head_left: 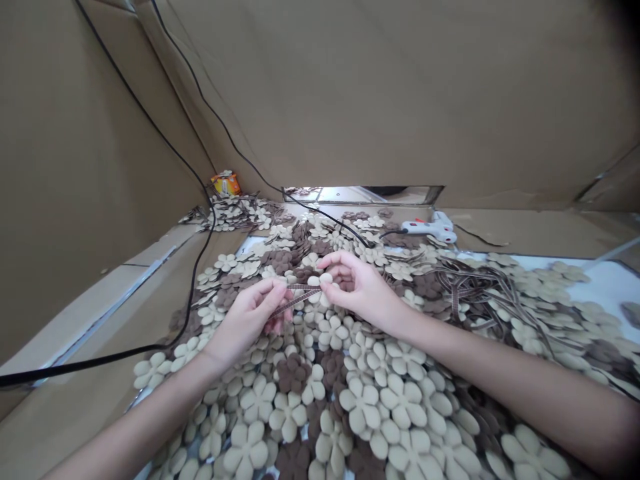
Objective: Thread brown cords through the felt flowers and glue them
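Observation:
A short brown ribbon piece (301, 293) is stretched between my two hands above a table covered in felt flowers. My left hand (250, 317) pinches its left end with closed fingers. My right hand (357, 287) pinches the right end, where a small beige flower (324, 279) sits at the fingertips. Beige and brown flower cut-outs (360, 407) lie heaped under both forearms.
A white hot glue gun (434, 229) lies at the back, with a black cord (200, 267) running left across the table. A tangle of brown ribbons (475, 290) sits right of my hands. Cardboard walls (350, 93) enclose the space. An orange box (226, 183) stands back left.

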{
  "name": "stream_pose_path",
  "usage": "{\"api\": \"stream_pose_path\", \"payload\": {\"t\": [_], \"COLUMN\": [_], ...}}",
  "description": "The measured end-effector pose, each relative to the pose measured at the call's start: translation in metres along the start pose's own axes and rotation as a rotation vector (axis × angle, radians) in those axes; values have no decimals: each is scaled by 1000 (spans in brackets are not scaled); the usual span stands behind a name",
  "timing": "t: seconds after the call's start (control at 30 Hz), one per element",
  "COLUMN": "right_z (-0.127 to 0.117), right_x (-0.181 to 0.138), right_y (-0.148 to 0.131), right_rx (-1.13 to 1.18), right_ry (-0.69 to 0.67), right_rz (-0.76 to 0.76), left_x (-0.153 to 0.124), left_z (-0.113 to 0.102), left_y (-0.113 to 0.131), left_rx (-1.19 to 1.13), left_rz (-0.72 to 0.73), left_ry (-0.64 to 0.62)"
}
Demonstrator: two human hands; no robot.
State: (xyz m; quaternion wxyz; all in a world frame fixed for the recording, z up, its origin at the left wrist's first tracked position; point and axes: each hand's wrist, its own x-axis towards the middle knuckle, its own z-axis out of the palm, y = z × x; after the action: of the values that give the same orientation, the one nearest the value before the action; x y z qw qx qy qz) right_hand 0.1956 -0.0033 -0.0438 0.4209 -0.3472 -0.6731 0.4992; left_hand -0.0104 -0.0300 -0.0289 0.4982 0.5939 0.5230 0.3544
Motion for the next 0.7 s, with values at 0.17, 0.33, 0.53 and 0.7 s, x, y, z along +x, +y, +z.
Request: {"api": "stream_pose_path", "payload": {"t": [0.17,0.33,0.53,0.7], "right_z": [0,2,2,0], "right_x": [-1,0,-1,-2], "right_y": [-2,-1,0,-1], "right_rx": [-28,-35,-72,-69], "right_ry": [0,7,0,10], "right_rz": [5,-3,-5,1], "left_x": [-1,1,2,0], "left_z": [2,1,0,-2], "left_y": [1,-1,-5,-5], "left_rx": [-47,-45,-24,-25], "left_rz": [12,77,118,139], "left_ry": [13,104,142,157]}}
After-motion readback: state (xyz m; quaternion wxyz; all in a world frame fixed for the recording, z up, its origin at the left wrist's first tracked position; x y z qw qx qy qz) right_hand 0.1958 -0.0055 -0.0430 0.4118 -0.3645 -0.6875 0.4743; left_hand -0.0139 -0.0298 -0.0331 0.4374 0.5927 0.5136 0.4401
